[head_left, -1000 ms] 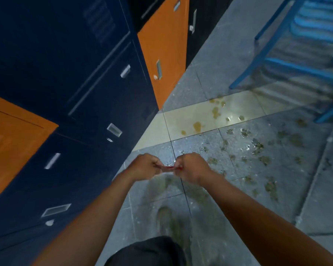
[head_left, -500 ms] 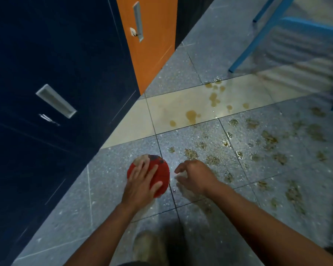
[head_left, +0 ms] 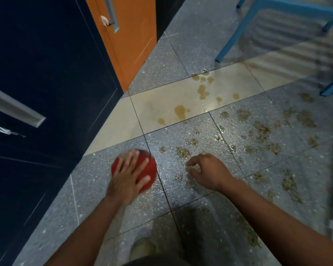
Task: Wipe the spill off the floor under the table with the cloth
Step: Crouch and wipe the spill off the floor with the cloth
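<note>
- Left hand (head_left: 128, 178) flat, fingers spread, pressing cloth (head_left: 151, 167); right hand (head_left: 208, 173) loosely curled, apparently empty.
- I would sweep firmly into spill (head_left: 183, 152) just right of left hand.

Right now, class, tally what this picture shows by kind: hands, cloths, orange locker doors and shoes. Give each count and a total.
hands: 2, the left hand and the right hand
cloth: 1, red, under the left hand
orange locker door: 1
shoe: 1, at the bottom edge
total: 5
</note>
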Demonstrator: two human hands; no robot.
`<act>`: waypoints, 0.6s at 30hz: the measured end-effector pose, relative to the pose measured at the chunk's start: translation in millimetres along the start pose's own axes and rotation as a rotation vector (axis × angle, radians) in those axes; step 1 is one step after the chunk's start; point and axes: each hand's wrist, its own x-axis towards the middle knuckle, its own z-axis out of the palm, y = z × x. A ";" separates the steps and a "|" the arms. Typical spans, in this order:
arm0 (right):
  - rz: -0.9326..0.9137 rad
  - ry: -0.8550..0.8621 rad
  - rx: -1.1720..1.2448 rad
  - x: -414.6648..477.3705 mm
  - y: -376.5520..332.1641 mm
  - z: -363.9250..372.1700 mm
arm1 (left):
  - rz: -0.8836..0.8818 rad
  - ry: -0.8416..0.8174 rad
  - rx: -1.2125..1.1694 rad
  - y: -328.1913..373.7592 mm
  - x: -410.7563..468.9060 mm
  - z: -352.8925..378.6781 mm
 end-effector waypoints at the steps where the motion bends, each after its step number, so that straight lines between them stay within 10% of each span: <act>1: 0.012 -0.002 0.015 -1.7 0.7 2.2 | -0.092 0.014 -0.006 5.3 23.6 -5.5; 5: 0.033 -0.021 0.037 -8.6 6.0 -0.5 | -0.117 -0.018 -0.078 65.4 64.3 -10.5; 12: 0.045 0.024 0.007 -13.2 30.6 -24.5 | 0.631 -0.083 0.060 101.0 -49.1 23.8; 18: 0.137 0.045 0.037 -33.5 51.3 -26.6 | -0.039 -0.006 -0.024 44.6 47.1 -21.5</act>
